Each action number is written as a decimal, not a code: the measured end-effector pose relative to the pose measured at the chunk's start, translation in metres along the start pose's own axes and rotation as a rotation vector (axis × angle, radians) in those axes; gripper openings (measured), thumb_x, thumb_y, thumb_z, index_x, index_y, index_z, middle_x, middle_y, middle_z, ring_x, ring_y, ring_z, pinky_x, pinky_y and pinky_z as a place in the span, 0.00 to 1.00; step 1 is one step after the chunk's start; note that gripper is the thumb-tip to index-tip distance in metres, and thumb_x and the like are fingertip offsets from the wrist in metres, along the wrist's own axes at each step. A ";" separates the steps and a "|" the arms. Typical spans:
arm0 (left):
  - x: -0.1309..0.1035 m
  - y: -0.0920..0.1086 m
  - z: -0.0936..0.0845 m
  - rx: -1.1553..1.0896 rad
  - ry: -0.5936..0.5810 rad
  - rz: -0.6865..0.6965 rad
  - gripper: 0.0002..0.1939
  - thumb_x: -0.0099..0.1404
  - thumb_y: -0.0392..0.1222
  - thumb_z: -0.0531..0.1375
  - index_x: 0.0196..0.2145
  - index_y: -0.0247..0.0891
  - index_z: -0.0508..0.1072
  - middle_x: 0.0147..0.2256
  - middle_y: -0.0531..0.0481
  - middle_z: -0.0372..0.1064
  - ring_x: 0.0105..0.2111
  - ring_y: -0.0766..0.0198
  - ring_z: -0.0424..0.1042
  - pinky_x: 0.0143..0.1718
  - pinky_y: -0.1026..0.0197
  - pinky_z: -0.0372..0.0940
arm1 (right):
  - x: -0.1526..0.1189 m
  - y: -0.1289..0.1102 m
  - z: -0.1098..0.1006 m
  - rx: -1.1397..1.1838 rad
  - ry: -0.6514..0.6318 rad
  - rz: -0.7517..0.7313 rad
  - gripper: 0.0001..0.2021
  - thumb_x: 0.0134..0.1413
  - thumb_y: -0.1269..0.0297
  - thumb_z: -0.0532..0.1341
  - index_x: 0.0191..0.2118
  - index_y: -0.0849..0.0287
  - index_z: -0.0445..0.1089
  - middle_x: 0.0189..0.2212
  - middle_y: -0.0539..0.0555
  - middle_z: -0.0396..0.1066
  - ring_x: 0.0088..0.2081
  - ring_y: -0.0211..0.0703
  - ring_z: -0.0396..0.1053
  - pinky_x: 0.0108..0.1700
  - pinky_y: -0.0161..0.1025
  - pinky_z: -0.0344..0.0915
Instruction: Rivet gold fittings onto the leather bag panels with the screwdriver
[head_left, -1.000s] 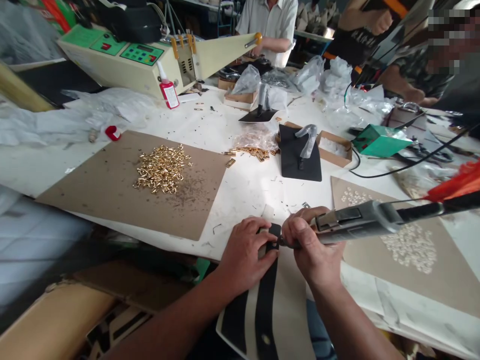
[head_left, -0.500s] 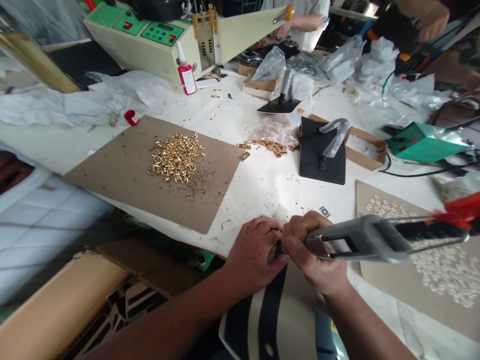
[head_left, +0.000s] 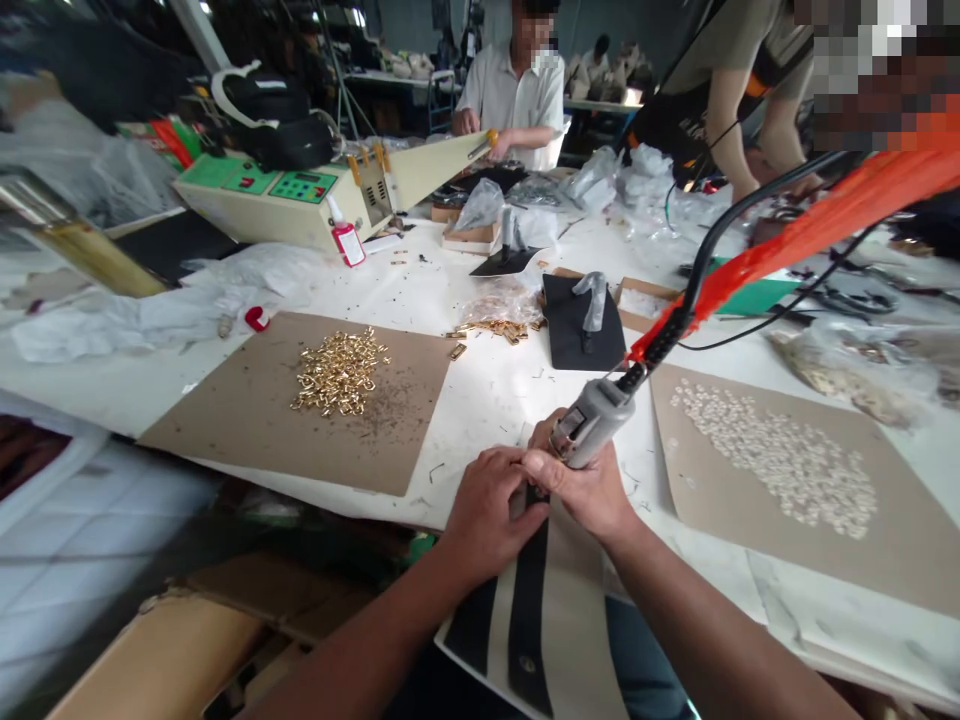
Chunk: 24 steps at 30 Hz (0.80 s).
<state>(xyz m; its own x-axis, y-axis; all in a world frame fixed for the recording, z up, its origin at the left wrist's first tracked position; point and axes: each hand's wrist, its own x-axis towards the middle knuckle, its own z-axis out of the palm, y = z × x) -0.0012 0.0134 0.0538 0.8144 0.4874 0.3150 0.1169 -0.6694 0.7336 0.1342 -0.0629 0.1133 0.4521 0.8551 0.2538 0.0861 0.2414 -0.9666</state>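
My right hand point(head_left: 589, 490) is closed around the lower end of a grey electric screwdriver point(head_left: 596, 420), tilted with its tip down toward the work. Its tip is hidden by my fingers. My left hand point(head_left: 491, 510) pinches the upper end of a striped black and beige panel point(head_left: 574, 610), beside the right hand. A black strap point(head_left: 531, 620) with a small round metal fitting runs down the panel, which rests on my lap against the table edge. Gold-coloured metal clasps point(head_left: 341, 372) lie heaped on a brown board to the left.
Small pale pieces point(head_left: 780, 460) cover a brown board at right. A black panel with a wrapped handle point(head_left: 581, 325), a red bottle point(head_left: 347, 240) and a cream machine point(head_left: 255, 205) stand farther back. An orange strip point(head_left: 787, 240) runs along the screwdriver's cable. Two co-workers stand across the table.
The view has tilted up, showing more of the room. The screwdriver has swung from nearly level to steeper, its cable rising to the upper right. Both hands stay together at the panel's upper end.
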 end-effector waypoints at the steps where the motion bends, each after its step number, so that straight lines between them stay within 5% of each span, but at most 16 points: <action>1: 0.000 0.000 0.000 0.002 0.004 0.003 0.15 0.62 0.39 0.70 0.47 0.44 0.77 0.53 0.45 0.75 0.55 0.48 0.71 0.58 0.44 0.66 | -0.001 -0.004 -0.003 0.011 0.044 -0.026 0.19 0.58 0.52 0.73 0.30 0.57 0.67 0.23 0.48 0.64 0.24 0.38 0.62 0.26 0.37 0.60; 7: 0.003 0.002 -0.002 0.022 0.013 0.012 0.12 0.61 0.36 0.71 0.43 0.41 0.78 0.51 0.44 0.77 0.55 0.49 0.73 0.58 0.42 0.67 | -0.050 -0.044 -0.047 -0.096 0.439 -0.082 0.23 0.62 0.40 0.67 0.43 0.58 0.72 0.24 0.49 0.68 0.24 0.41 0.66 0.28 0.39 0.65; 13: 0.005 -0.004 -0.003 0.036 0.010 0.083 0.10 0.63 0.36 0.68 0.44 0.41 0.78 0.51 0.43 0.77 0.54 0.50 0.73 0.58 0.42 0.67 | -0.156 -0.028 -0.115 -0.796 0.640 0.474 0.27 0.59 0.34 0.61 0.44 0.56 0.72 0.29 0.57 0.75 0.34 0.58 0.75 0.36 0.47 0.69; 16: 0.006 -0.006 -0.003 0.052 0.002 0.108 0.09 0.65 0.38 0.67 0.44 0.41 0.78 0.52 0.43 0.77 0.55 0.51 0.73 0.60 0.42 0.67 | -0.186 -0.016 -0.137 -1.062 0.652 0.567 0.27 0.61 0.36 0.57 0.49 0.56 0.72 0.33 0.60 0.76 0.41 0.66 0.77 0.43 0.54 0.70; 18: 0.007 -0.006 -0.004 0.062 -0.002 0.125 0.09 0.66 0.40 0.66 0.44 0.40 0.78 0.52 0.42 0.77 0.55 0.50 0.74 0.60 0.41 0.67 | -0.197 -0.019 -0.140 -1.178 0.717 0.463 0.31 0.62 0.38 0.56 0.58 0.57 0.70 0.43 0.65 0.77 0.50 0.70 0.75 0.50 0.60 0.70; 21: 0.009 -0.006 -0.006 0.069 0.009 0.134 0.10 0.67 0.45 0.65 0.44 0.40 0.80 0.52 0.40 0.77 0.54 0.47 0.75 0.58 0.39 0.69 | -0.210 -0.027 -0.123 -1.250 0.904 0.099 0.34 0.63 0.44 0.60 0.68 0.58 0.63 0.60 0.69 0.69 0.62 0.70 0.66 0.62 0.67 0.64; 23: 0.011 -0.009 -0.007 0.058 0.016 0.098 0.12 0.66 0.49 0.65 0.43 0.42 0.81 0.51 0.41 0.78 0.54 0.45 0.76 0.59 0.38 0.69 | -0.213 -0.024 -0.094 -1.139 0.829 -0.097 0.32 0.63 0.51 0.63 0.70 0.54 0.63 0.62 0.67 0.66 0.63 0.66 0.66 0.64 0.63 0.65; 24: 0.013 -0.012 -0.007 0.044 0.014 0.069 0.14 0.65 0.52 0.65 0.42 0.42 0.82 0.51 0.41 0.79 0.55 0.44 0.76 0.60 0.37 0.69 | -0.209 -0.017 -0.077 -1.030 0.637 -0.133 0.30 0.63 0.54 0.63 0.69 0.49 0.64 0.63 0.64 0.67 0.62 0.63 0.68 0.63 0.59 0.67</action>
<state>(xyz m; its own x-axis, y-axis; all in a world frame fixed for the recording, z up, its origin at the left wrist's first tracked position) 0.0040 0.0315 0.0533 0.8131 0.4471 0.3727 0.0857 -0.7252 0.6831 0.1064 -0.2813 0.0741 0.7162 0.4030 0.5698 0.6979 -0.4147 -0.5839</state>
